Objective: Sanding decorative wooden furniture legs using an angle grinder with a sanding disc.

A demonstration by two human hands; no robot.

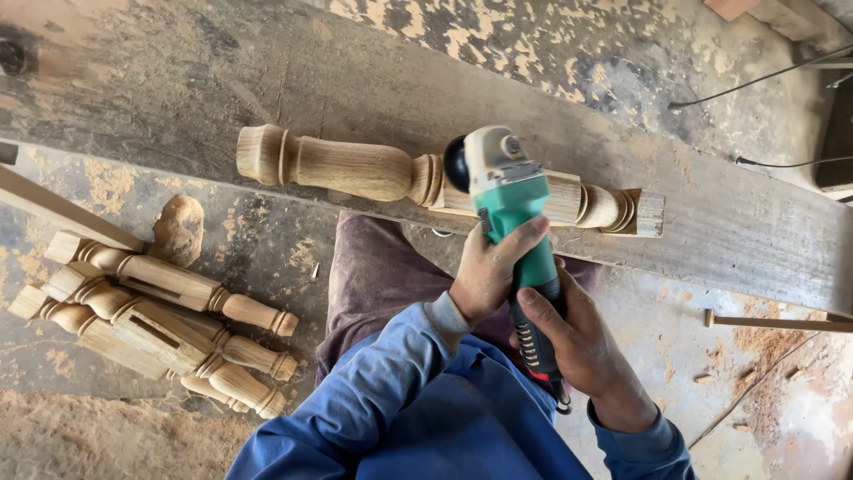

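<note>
Blue sleeves (418, 400) reach forward to a green angle grinder (514, 222). Both hands are wrapped tight around its body: left hand (487, 271) high on the green housing, right hand (577, 342) lower on the black handle. Beyond the grip, the grinder head meets a turned wooden leg (355, 169) lying across a plank (729, 222). Well left of the hands, more turned legs (160, 316) lie piled on the dusty floor.

Grinder (508, 204): green body, pale grey head, black grip. Turned leg (382, 169): tan. Sleeves (373, 400): blue. Plank (267, 80): grey-brown, yellow-speckled far edge.
</note>
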